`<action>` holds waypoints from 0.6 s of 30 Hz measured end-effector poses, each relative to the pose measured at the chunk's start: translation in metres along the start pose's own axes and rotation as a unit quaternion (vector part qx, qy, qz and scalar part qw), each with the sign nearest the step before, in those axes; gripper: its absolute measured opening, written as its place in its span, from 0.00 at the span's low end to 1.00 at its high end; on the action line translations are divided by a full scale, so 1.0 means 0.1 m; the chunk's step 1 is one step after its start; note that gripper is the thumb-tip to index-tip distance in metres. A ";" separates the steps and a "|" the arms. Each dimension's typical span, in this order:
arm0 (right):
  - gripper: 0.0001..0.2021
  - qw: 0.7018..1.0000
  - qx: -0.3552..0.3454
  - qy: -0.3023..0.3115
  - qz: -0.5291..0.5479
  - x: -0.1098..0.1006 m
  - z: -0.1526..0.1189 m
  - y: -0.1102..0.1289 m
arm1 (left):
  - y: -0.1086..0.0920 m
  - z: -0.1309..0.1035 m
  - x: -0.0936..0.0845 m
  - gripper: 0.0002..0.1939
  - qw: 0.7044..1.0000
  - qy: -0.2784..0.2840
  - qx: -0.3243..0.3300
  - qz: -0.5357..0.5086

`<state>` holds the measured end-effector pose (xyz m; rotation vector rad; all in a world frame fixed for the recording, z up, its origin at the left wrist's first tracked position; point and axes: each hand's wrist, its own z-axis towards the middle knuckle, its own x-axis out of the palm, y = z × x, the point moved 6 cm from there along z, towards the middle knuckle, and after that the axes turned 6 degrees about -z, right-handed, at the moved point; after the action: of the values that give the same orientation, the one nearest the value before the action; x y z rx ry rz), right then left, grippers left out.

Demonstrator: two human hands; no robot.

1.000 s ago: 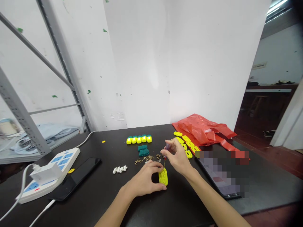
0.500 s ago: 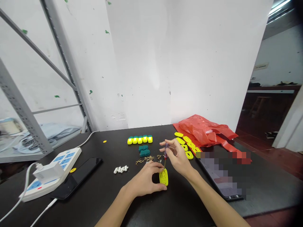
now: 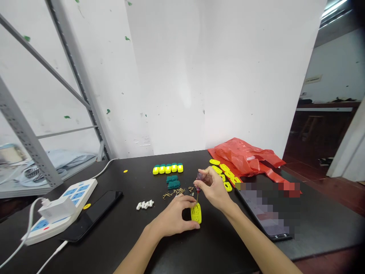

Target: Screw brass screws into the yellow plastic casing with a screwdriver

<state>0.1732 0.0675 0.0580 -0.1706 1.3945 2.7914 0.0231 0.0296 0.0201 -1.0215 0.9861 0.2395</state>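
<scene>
My left hand [image 3: 178,215] grips a yellow plastic shell [image 3: 196,215] flat on the dark table, fingertips at its far end and thumb at its near end. In my right hand [image 3: 211,188] is a small screwdriver [image 3: 198,182] with a clear purplish and red handle. It stands upright, its tip at the far end of the shell; whether a screw sits under the tip is too small to tell. Just beyond lie loose brass-coloured screws [image 3: 178,192] and dark green plastic pieces [image 3: 173,184]. White plastic parts [image 3: 145,205] rest to the left of my left hand.
Several yellow-green assembled pieces [image 3: 168,168] stand in a row at the back. More yellow shells [image 3: 228,186] lie by a red plastic bag [image 3: 245,156] at right. A tablet-like device [image 3: 265,213] is near my right forearm; a phone [image 3: 94,217] and power strip [image 3: 82,194] are at left.
My right-hand fingers have shifted on the screwdriver handle, now more closed round its top. The shell and my left hand stay in place; the view has shifted slightly.
</scene>
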 end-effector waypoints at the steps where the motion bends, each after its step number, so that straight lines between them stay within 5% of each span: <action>1: 0.12 1.000 -0.007 -0.010 -0.022 0.00 0.00 0.01 | 0.00 0.00 0.00 0.31 1.000 -0.001 -0.001 0.000; 9: 0.11 0.987 -0.074 -0.048 -0.137 0.01 -0.04 0.11 | 0.02 0.00 -0.01 0.32 1.000 -0.004 -0.007 -0.001; 18: 0.11 0.999 -0.033 0.030 -0.002 0.03 -0.06 0.00 | -0.01 0.01 -0.02 0.32 1.000 0.003 0.007 -0.005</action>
<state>0.1712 0.0629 0.0539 -0.2618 1.3110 2.8539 0.0234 0.0297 0.0223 -1.0147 0.9861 0.2200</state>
